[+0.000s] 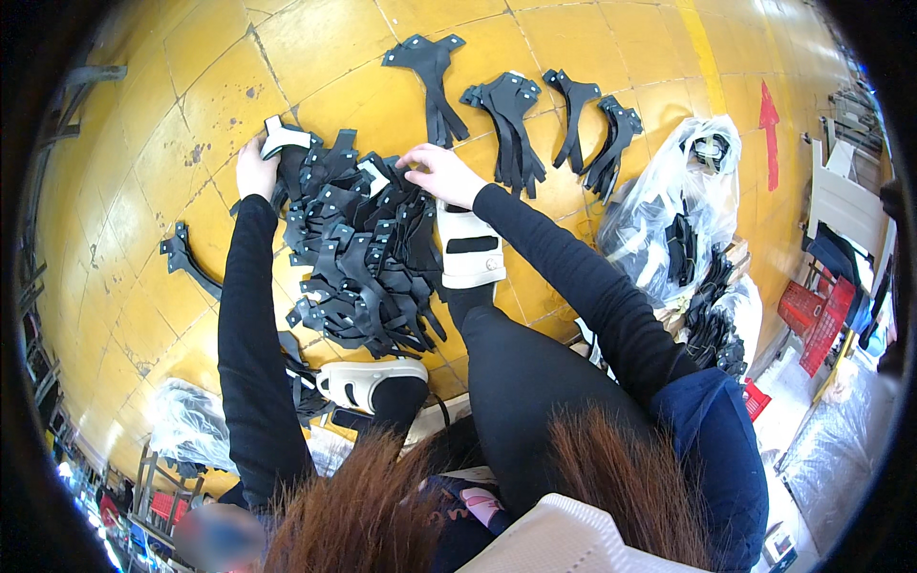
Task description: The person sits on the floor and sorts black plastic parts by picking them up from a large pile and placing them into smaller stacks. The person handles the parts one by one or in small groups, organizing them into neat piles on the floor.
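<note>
A heap of black, flat strap-like pieces point(358, 244), many with small pale tags at their ends, lies on the yellow floor before me. At its far left edge, my left hand point(256, 172) has its fingers curled against a black strap piece with a white end point(285, 138); part of the grip is hidden. Over the heap's far right edge reaches my right hand point(443, 178), fingers apart and nothing visible in them. Beyond it lie a Y-shaped black piece point(427, 72) and a fanned bundle of similar pieces point(506, 115).
Two smaller groups of black pieces point(571, 105) point(611, 138) lie farther right. One loose piece point(191, 263) is left of my left forearm. My cream shoe point(470, 258) stands against the heap's right side. A clear plastic bag point(669, 210) with black pieces stands right.
</note>
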A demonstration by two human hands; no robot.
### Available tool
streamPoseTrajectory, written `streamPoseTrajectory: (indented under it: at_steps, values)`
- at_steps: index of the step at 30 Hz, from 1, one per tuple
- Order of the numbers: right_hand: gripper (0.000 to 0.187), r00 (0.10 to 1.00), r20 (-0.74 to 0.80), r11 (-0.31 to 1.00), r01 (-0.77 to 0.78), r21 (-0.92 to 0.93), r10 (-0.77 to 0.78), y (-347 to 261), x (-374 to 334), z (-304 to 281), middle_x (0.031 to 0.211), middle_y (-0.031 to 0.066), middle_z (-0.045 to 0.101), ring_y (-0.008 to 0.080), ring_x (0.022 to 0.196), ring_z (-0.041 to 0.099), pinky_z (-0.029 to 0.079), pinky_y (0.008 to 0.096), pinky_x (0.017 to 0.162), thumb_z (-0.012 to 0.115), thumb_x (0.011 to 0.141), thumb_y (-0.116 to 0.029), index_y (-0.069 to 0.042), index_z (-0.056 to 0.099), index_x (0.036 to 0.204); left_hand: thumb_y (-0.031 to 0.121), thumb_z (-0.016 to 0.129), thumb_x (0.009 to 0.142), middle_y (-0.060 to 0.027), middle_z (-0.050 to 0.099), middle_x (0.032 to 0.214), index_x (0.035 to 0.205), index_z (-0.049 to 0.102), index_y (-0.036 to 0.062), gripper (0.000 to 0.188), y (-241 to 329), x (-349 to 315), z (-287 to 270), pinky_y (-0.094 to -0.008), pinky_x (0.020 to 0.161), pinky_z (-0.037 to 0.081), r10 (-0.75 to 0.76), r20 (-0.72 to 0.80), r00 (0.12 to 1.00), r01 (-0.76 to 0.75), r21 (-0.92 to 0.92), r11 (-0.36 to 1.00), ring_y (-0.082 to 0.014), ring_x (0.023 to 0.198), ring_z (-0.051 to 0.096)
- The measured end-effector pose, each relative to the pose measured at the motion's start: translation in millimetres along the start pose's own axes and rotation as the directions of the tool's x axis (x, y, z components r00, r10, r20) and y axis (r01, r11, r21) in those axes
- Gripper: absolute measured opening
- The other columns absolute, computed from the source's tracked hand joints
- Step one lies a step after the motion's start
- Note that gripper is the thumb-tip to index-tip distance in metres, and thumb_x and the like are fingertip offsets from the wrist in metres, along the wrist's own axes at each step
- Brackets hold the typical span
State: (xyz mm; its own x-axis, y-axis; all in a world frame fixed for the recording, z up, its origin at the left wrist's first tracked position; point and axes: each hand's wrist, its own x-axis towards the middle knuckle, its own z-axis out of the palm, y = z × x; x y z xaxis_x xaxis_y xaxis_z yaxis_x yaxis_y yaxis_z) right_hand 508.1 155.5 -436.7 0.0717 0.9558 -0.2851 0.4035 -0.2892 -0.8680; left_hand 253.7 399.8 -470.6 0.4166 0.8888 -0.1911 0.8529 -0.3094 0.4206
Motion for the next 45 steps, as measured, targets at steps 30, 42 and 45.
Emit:
streamPoseTrajectory:
  at_steps: [30, 42, 45]
  values:
    - [0.021, 0.996, -0.087, 0.994, -0.008, -0.108, -0.002, 11, -10, 14, 0.102, 0.01, 0.056, 0.0267, 0.097, 0.059, 0.048, 0.0342, 0.083, 0.055, 0.086, -0.012, -0.009, 0.063, 0.105, 0.031, 0.07, 0.077, -0.0179, 0.068, 0.096, 0.102, 0.063, -0.0013, 0.041, 12, -31, -26, -0.0344, 0.081, 0.046, -0.139, -0.12, 0.983, 0.098, -0.298, 0.95, -0.0296, 0.092, 0.065]
    - [0.016, 0.979, -0.17, 0.963, 0.061, -0.262, -0.109, 17, -6, 14, 0.096, 0.0107, 0.059, 0.0303, 0.095, 0.06, 0.05, 0.0386, 0.08, 0.054, 0.086, -0.016, -0.009, 0.062, 0.099, 0.013, 0.073, 0.081, -0.0065, 0.066, 0.1, 0.106, 0.062, 0.0011, 0.029, 47, -119, -48, -0.0299, 0.083, 0.046, -0.445, -0.274, 0.853, 0.081, -0.772, 0.63, -0.0153, 0.089, 0.061]
    - [0.015, 0.98, -0.147, 0.962, 0.096, -0.256, -0.137, 18, -5, 17, 0.09, 0.0128, 0.059, 0.0321, 0.091, 0.059, 0.048, 0.0389, 0.079, 0.056, 0.086, -0.016, -0.006, 0.064, 0.096, 0.016, 0.075, 0.076, -0.0071, 0.067, 0.095, 0.104, 0.063, 0.0017, 0.034, 64, -145, -57, -0.0308, 0.081, 0.047, -0.507, -0.298, 0.809, 0.13, -0.75, 0.649, -0.0167, 0.087, 0.061]
